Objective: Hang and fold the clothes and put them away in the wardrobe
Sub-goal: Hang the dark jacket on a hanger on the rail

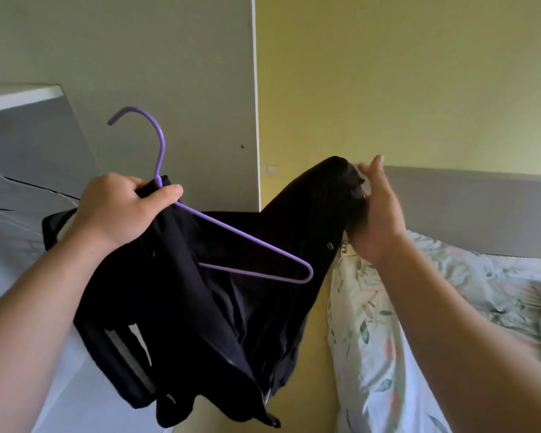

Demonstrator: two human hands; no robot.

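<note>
A person's L hand (122,207) clenches round the neck of a purple hanger (161,151), just below the hook, pinching a fold of a black jacket (200,307) against it w/ the thumb on top. The R hand (375,220) grasps a bunched end of the same jacket, fingers wrapped behind the cloth, thumb up, lifting that end above the rest. The jacket hangs in mid-air between both hands, in front of the chest, w/ the hanger's free shoulder arm lying across its front, not inside a sleeve. The hanger is thin, rounded wire w/ a smooth matte coating. The jacket is soft, matte cloth, creased, w/ small round metal press studs and a zip edge near the hem. At R, a pillow (372,339) in white cotton w/ a leaf print lies below a grey headboard (481,207). A small tag at the pillow's edge carries print too small to read. Bkgd: yellow wall (388,89), grey panel (138,57) w/ a white edge.
</note>
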